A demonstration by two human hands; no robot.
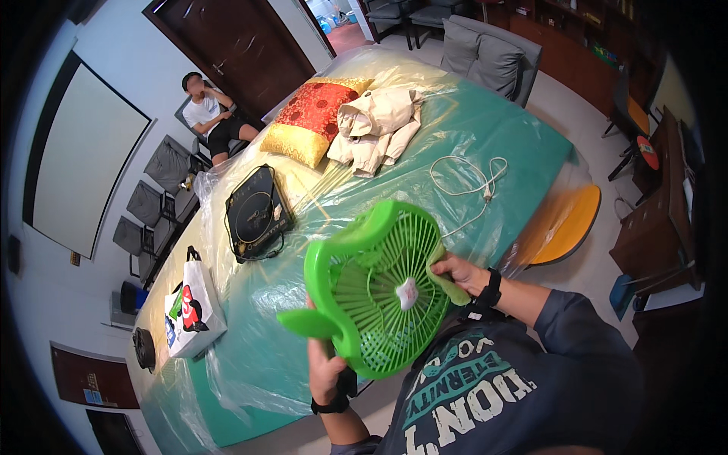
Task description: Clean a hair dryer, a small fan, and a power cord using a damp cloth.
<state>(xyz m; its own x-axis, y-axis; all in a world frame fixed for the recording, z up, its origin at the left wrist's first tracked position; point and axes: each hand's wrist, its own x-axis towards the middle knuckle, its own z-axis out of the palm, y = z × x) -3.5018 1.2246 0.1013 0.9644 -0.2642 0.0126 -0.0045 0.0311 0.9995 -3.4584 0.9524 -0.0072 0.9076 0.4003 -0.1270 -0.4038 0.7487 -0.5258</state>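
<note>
I hold a bright green apple-shaped electric fan (369, 347) up above the near side of the table, tilted, with its ribbed grille and white hub facing me. My left hand (325, 369) grips the fan's edge beside the leaf-shaped part (307, 323); some of its fingers are hidden behind the frame. In my right hand (463, 274) is a light green cloth (452, 290), pressed against the rim on the opposite side. A white power cord (463, 193) with a plug lies looped on the plastic sheet, one end running towards the fan.
Clear plastic sheeting covers the green table (250, 421). On it are a black induction cooker (259, 213), a red-and-gold cushion (307, 116), a beige garment (378, 125), a paper bag (199, 307) and a black round object (144, 348). A person (210, 116) sits beyond. An orange seat (566, 227) stands right.
</note>
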